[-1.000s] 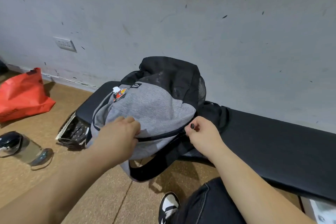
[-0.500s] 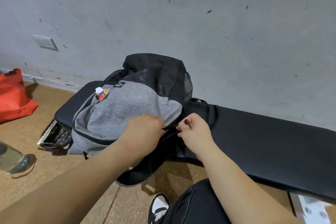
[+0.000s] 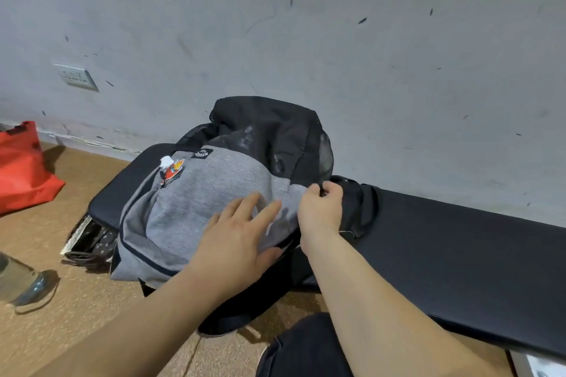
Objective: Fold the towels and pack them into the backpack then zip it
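Observation:
A grey and black backpack (image 3: 202, 193) lies on the left end of a black padded bench (image 3: 459, 260), its strap hanging toward the floor. My left hand (image 3: 239, 236) lies flat on the grey front panel with fingers spread and straight. My right hand (image 3: 321, 208) is curled at the bag's right side, pinching the zipper pull at the edge of the grey panel. No towel is visible; the bag's inside is hidden.
A grey wall with a socket (image 3: 76, 76) stands right behind the bench. On the brown floor at left lie a red bag (image 3: 21, 171), a clear water bottle (image 3: 21, 281) and a dark bundle (image 3: 88, 239) beside the bench. My dark-trousered knee (image 3: 306, 349) is at the bottom.
My left hand let go of the bag's edge and now lies flat with spread fingers. My right hand moved the zipper pull up along the right side.

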Demonstrator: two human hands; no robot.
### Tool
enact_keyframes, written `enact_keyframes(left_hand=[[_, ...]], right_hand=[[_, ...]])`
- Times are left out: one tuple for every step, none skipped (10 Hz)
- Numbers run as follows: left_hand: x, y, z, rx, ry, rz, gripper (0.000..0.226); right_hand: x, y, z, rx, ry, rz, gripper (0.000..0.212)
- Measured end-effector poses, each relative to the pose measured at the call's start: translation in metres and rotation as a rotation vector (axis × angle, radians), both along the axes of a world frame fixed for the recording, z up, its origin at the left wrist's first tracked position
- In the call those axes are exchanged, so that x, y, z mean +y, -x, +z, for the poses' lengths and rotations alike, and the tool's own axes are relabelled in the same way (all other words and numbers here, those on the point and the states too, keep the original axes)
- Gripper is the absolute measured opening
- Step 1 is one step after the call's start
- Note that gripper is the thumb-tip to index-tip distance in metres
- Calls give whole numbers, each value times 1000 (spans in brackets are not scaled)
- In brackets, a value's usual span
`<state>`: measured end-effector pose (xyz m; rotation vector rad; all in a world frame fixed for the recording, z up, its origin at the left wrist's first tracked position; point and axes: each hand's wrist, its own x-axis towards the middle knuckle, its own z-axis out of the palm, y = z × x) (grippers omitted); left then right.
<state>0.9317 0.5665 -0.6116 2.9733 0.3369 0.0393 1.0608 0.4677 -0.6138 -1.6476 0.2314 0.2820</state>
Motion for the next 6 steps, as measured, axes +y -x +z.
enact_keyframes(left_hand=[[7,-4,-8,109,65,50,86],[13,-7,-10,85,99,63,82],[24,-12,-7,81,169,99,79],[28,-15,-2,109,205,103,77],[28,-12,4,80,216,97,70],[16,-20,21,-21,234,103,62]], right_hand=[[16,-4,7,34,16,257,55],[21,-19,9,111,17,428,53],[14,-35,15,155,47,542,48],[3,-38,26,110,130,476,39],[-15,-28,40,110,162,497,27],[-41,-19,54,-23,250,502,38]])
